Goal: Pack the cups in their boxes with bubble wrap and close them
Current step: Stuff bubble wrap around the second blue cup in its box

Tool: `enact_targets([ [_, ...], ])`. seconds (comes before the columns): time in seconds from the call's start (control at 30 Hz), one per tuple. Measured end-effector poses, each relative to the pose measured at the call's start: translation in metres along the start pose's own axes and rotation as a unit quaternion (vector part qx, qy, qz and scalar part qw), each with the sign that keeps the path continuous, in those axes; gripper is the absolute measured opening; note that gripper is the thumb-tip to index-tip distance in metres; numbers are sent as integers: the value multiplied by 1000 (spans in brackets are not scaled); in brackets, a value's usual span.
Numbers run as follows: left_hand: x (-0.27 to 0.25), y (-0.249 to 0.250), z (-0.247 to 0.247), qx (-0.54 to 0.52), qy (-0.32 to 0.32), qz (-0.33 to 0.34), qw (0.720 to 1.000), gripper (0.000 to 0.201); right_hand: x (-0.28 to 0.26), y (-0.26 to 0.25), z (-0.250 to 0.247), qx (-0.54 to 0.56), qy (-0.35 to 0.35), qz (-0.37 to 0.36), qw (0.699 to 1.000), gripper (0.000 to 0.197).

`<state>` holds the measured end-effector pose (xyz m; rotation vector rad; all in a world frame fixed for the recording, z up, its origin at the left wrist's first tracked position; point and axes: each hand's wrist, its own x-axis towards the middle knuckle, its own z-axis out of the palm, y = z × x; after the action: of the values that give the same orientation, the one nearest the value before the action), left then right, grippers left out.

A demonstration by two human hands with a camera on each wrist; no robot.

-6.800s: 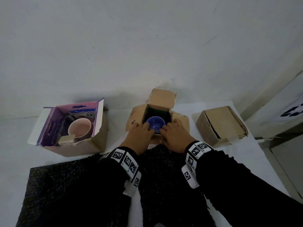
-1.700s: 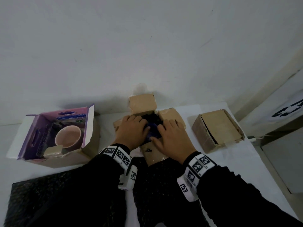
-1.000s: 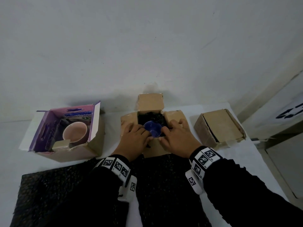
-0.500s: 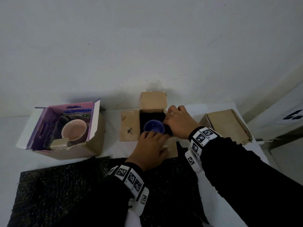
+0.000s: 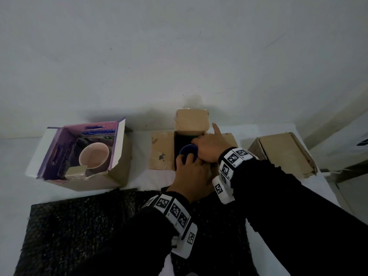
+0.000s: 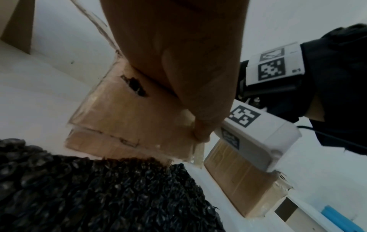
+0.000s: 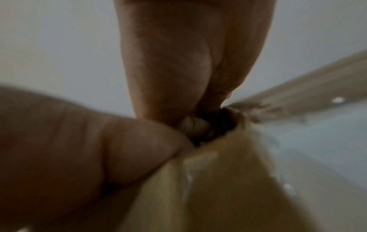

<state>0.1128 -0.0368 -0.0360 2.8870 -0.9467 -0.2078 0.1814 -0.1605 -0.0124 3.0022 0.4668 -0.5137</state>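
A blue cup (image 5: 187, 150) sits in the open brown middle box (image 5: 161, 154), with dark bubble wrap around it. My left hand (image 5: 185, 159) grips the box's near wall: fingers curl over the edge by the cup's near rim, and the thumb (image 6: 200, 133) presses the near flap (image 6: 129, 119). My right hand (image 5: 199, 141) lies over the right flap, fingers curled into the opening beside the cup, index finger raised. In the blurred right wrist view, thumb (image 7: 143, 149) and fingers meet at the cardboard edge (image 7: 218, 180). A pink cup (image 5: 93, 156) stands in the purple-lined box (image 5: 95, 184).
A closed brown box (image 5: 284, 154) stands at the right, near the table's edge. A sheet of black bubble wrap (image 5: 79, 226) covers the near part of the white table (image 5: 12, 160), under my forearms. A white wall rises just behind the boxes.
My right hand left the near side and went round to the right flap, then slid nearer the cup with its index finger raised. The left hand shifted to the box's near middle.
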Motion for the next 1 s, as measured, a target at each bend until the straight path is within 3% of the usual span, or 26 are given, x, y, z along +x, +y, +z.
enact_targets([
  [0.07,-1,-2,3,-3,29,11,1000,44,1,2,-5,20,0,-12,1000,25],
  [0.2,-10,-12,15,4,104,65,992,30,-8,16,-9,-16,130,-41,991,25],
  [0.33,-10,-19,9,2,94,98,991,30,-21,26,4,-67,134,-74,986,24],
  [0.43,-10,-27,1,2,62,104,993,41,-28,33,1,-2,150,-82,985,24],
  [0.57,-17,-43,-6,23,109,84,990,34,-58,28,4,58,221,-91,969,21],
  [0.73,-16,-42,-9,-8,77,108,991,21,-83,24,31,27,159,-112,980,31],
  [0.83,-5,-45,-28,-47,20,106,993,30,-86,23,33,16,177,-86,980,31],
  [0.93,12,-59,-42,-26,69,124,990,38,-88,12,32,-5,182,-46,982,38],
  [1.0,26,-72,-44,0,50,106,993,49,-90,2,38,-4,172,-14,985,35],
])
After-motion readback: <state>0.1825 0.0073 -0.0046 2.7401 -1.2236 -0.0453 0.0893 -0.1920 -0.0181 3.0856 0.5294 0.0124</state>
